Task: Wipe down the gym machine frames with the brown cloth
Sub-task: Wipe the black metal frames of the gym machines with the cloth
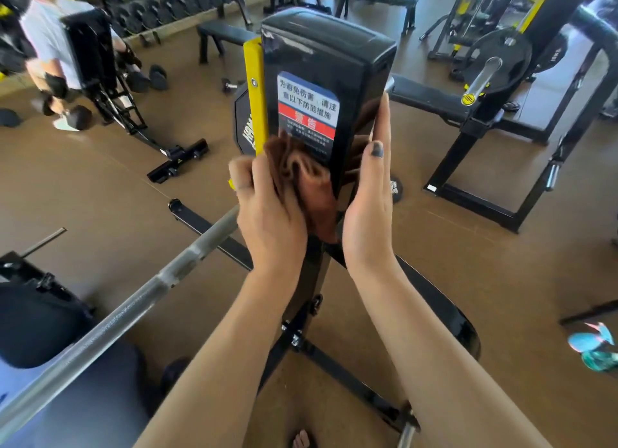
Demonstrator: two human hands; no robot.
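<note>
My left hand [267, 210] grips the brown cloth [301, 176], fingers curled round its bunched folds, and presses it against the near face of the black post [321, 79] of the machine in front of me. The cloth lies over the lower edge of the warning label [307, 110], just beside the yellow strip [254, 93] that runs up the post's left side. My right hand [369, 196] is open, fingers straight and laid flat along the post's right face, thumb on the near edge; it holds nothing. The glossy side of the post shows a brown reflection next to that hand.

A steel bar [133, 304] runs from the lower left up to the post, passing behind my left hand. Below my forearms the frame's black legs [334, 370] spread over the brown floor [100, 186]. A black pad [36, 317] sits at the lower left.

At the upper left a person [50, 46] in a grey shirt stands beside another bench, with dumbbells [150, 76] on the floor near them. To the right stands another black machine carrying a weight plate [501, 56] on a peg. A blue-green object [592, 347], blurred, lies at the right edge.
</note>
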